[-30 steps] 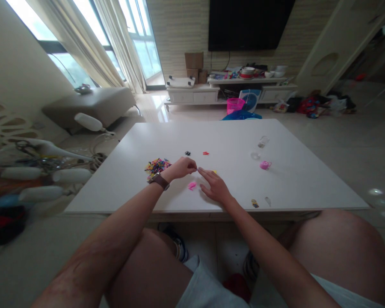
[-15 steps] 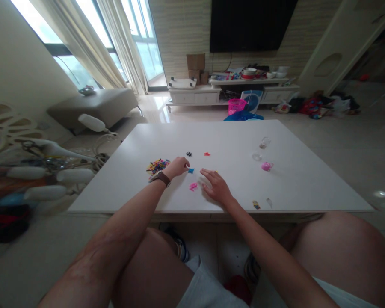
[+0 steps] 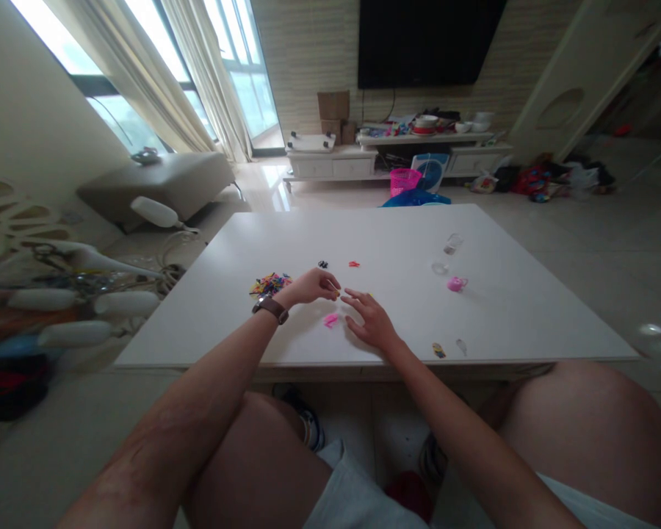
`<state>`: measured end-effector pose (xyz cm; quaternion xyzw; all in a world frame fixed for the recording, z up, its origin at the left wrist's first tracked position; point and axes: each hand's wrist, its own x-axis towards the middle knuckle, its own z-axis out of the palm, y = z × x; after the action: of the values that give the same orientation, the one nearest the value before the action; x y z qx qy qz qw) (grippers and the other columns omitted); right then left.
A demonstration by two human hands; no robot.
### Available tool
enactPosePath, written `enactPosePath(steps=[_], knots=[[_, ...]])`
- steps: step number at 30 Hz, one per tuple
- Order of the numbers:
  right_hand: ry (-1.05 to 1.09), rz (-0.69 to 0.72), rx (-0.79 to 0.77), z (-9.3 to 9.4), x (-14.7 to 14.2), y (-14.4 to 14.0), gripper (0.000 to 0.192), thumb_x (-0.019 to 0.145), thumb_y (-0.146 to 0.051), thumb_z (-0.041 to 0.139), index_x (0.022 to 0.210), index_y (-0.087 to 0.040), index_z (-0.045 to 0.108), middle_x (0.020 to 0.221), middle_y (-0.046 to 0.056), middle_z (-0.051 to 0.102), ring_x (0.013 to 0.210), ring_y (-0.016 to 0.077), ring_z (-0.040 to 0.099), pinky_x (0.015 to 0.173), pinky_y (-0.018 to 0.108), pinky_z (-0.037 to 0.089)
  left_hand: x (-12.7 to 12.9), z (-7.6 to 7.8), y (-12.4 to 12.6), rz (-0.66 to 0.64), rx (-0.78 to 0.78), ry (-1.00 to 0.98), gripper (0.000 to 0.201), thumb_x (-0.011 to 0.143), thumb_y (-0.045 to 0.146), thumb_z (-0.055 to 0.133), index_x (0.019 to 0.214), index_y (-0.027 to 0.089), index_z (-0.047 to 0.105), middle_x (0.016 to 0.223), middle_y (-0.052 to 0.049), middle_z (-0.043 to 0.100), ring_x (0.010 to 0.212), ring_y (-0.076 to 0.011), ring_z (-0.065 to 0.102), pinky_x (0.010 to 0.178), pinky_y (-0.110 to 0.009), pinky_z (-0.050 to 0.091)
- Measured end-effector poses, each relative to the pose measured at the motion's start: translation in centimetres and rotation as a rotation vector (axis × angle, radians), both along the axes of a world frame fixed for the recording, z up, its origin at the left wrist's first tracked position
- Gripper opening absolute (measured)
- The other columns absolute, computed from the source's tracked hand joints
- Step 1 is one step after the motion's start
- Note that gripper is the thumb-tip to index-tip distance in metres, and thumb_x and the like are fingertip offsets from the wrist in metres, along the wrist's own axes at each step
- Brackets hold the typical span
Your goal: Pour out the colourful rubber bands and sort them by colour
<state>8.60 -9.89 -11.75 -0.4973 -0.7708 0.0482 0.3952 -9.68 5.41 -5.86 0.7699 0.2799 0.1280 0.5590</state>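
My left hand (image 3: 315, 285), with a watch (image 3: 271, 308) on its wrist, is closed in a pinch on a small yellow piece at its fingertips; its exact kind is too small to tell. My right hand (image 3: 372, 322) rests close by, fingers spread and holding nothing visible. A mixed pile of small coloured pieces (image 3: 269, 284) lies left of my left hand. Little groups of black pieces (image 3: 322, 264), red pieces (image 3: 354, 264) and pink pieces (image 3: 330, 320) lie around the hands. A bit of yellow shows behind my right hand. The blue pieces are hidden by my left hand.
On the right of the white table (image 3: 529, 316) are a pink teapot-shaped item (image 3: 456, 283), a clear container (image 3: 452, 243) and a clear round piece (image 3: 439, 268). Near the front edge lie a small yellow-and-dark item (image 3: 438, 350) and a clear piece (image 3: 461, 346).
My left hand has moved right, from beside the blue pieces to near my right fingertips, and a yellow piece now shows in its pinch. My right hand has barely moved.
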Motion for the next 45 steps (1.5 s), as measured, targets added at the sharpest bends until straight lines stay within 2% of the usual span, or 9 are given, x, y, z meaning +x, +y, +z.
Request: enactPosePath(steps=[5, 9, 22, 27, 31, 34, 39, 42, 45], knots=[[-0.008, 0.065, -0.018, 0.3, 0.0, -0.1, 0.065, 0.089, -0.021, 0.06, 0.151, -0.031, 0.042, 0.155, 0.006, 0.043, 0.133, 0.0262, 0.049, 0.111, 0.048, 0.043, 0.4, -0.1, -0.3, -0.027, -0.012, 0.014, 0.03, 0.067, 0.019, 0.081, 0.092, 0.009, 0.07, 0.079, -0.012, 0.077, 0.072, -0.0177, 0.072, 0.069, -0.027, 0.054], [-0.007, 0.098, -0.045, 0.3, 0.0, 0.0, 0.07, 0.088, -0.02, 0.061, 0.153, -0.029, 0.038, 0.152, 0.006, 0.048, 0.132, 0.0258, 0.05, 0.111, 0.047, 0.043, 0.4, 0.1, -0.6, -0.014, -0.011, 0.035, 0.026, 0.069, 0.015, 0.078, 0.091, 0.009, 0.068, 0.075, -0.01, 0.076, 0.071, -0.0172, 0.072, 0.068, -0.026, 0.054], [0.053, 0.094, -0.048, 0.1, 0.0, 0.0, 0.059, 0.088, -0.021, 0.063, 0.145, -0.025, 0.049, 0.139, 0.008, 0.059, 0.126, 0.0249, 0.054, 0.108, 0.045, 0.045, 0.5, 0.3, -1.0, -0.058, -0.027, 0.054, 0.024, 0.071, 0.017, 0.077, 0.092, 0.009, 0.068, 0.076, -0.011, 0.077, 0.072, -0.0175, 0.072, 0.069, -0.027, 0.055], [0.135, -0.087, 0.02, -0.4, 0.3, 0.3, 0.042, 0.09, -0.017, 0.056, 0.131, -0.022, 0.062, 0.124, 0.008, 0.067, 0.116, 0.0227, 0.059, 0.105, 0.04, 0.047, 0.8, 0.2, -0.9, -0.02, 0.025, 0.063, 0.019, 0.073, 0.017, 0.076, 0.089, 0.01, 0.068, 0.071, -0.009, 0.075, 0.067, -0.0164, 0.072, 0.064, -0.024, 0.054], [0.205, -0.392, 0.051, -1.0, 0.8, 0.7, 0.03, 0.088, -0.016, 0.053, 0.113, -0.017, 0.071, 0.11, 0.009, 0.072, 0.107, 0.0242, 0.06, 0.1, 0.04, 0.046, 0.8, -0.1, -0.5, -0.006, 0.074, 0.099, 0.012, 0.073, 0.015, 0.075, 0.082, 0.01, 0.069, 0.071, -0.01, 0.075, 0.066, -0.0164, 0.072, 0.061, -0.023, 0.054], [0.234, -0.588, -0.019, -1.4, 1.0, 1.0, 0.025, 0.086, -0.017, 0.053, 0.101, -0.016, 0.074, 0.103, 0.01, 0.073, 0.102, 0.0255, 0.06, 0.097, 0.041, 0.045, 0.8, -0.2, -0.5, -0.004, 0.07, 0.116, 0.01, 0.073, 0.015, 0.074, 0.081, 0.01, 0.069, 0.07, -0.009, 0.075, 0.065, -0.0159, 0.072, 0.06, -0.022, 0.054], [0.165, -0.639, -0.131, -1.6, 1.1, 1.4, 0.023, 0.083, -0.018, 0.055, 0.095, -0.017, 0.074, 0.097, 0.009, 0.072, 0.098, 0.0262, 0.057, 0.092, 0.039, 0.044, 0.7, 0.2, -0.8, -0.022, 0.101, 0.149, 0.01, 0.076, 0.019, 0.07, 0.08, 0.009, 0.071, 0.072, -0.01, 0.075, 0.065, -0.0151, 0.071, 0.062, -0.023, 0.054], [0.202, -0.617, -0.073, -1.5, 1.2, 1.3, 0.021, 0.084, -0.018, 0.055, 0.095, -0.017, 0.073, 0.094, 0.009, 0.068, 0.095, 0.0256, 0.056, 0.089, 0.039, 0.045, 0.7, 0.4, -0.9, -0.028, 0.117, 0.149, 0.012, 0.076, 0.021, 0.07, 0.079, 0.009, 0.072, 0.071, -0.009, 0.075, 0.063, -0.0146, 0.069, 0.06, -0.022, 0.053], [0.235, -0.489, 0.019, -1.2, 1.0, 1.1, 0.02, 0.086, -0.018, 0.055, 0.098, -0.018, 0.071, 0.092, 0.008, 0.066, 0.094, 0.0254, 0.056, 0.089, 0.04, 0.047, 0.7, 0.4, -0.9, -0.035, 0.151, 0.133, 0.011, 0.075, 0.02, 0.07, 0.077, 0.01, 0.073, 0.069, -0.008, 0.073, 0.062, -0.0136, 0.067, 0.059, -0.022, 0.051]])
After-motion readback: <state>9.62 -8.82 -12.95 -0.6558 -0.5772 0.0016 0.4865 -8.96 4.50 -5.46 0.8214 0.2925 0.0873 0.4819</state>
